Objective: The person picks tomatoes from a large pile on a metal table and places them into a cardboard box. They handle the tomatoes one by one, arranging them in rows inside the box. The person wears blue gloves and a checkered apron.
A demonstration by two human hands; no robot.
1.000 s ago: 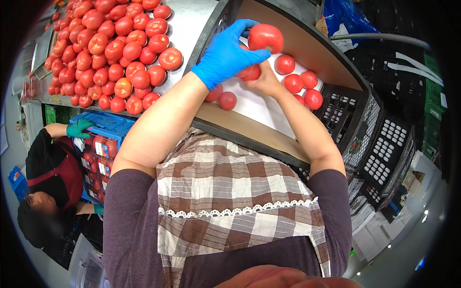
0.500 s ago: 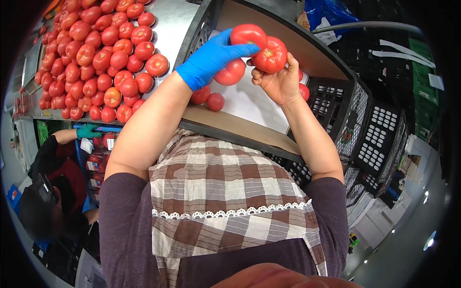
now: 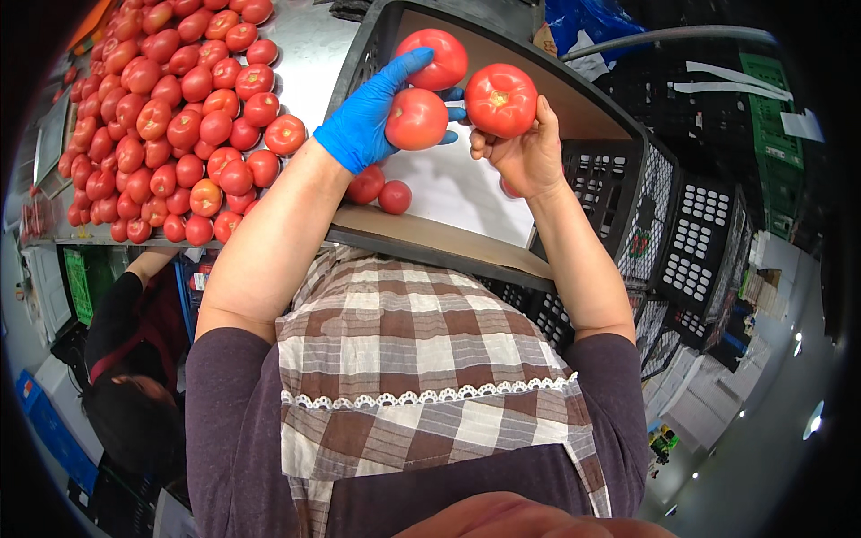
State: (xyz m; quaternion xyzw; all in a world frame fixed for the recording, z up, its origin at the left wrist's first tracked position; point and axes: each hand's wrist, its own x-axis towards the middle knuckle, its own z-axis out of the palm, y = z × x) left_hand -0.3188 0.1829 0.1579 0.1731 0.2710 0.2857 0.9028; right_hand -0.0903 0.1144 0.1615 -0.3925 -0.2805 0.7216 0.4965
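Note:
My left hand [image 3: 366,118], in a blue glove, holds two red tomatoes, one [image 3: 417,119] in the palm and another [image 3: 437,56] at the fingertips. My bare right hand [image 3: 525,157] grips a third red tomato [image 3: 500,99] with its green stem scar facing me. Both hands are raised over a black plastic crate [image 3: 619,170] lined with white paper. Two small tomatoes [image 3: 378,189] lie on the paper below my left wrist.
A large heap of red tomatoes [image 3: 170,134] covers the metal table to the left of the crate. Another person [image 3: 126,359] in dark clothes stands at lower left. Stacked black crates [image 3: 708,242] stand at right.
Both hands rose away from the crate bottom toward me, carrying the tomatoes. My right hand turned its tomato so the stem scar faces up.

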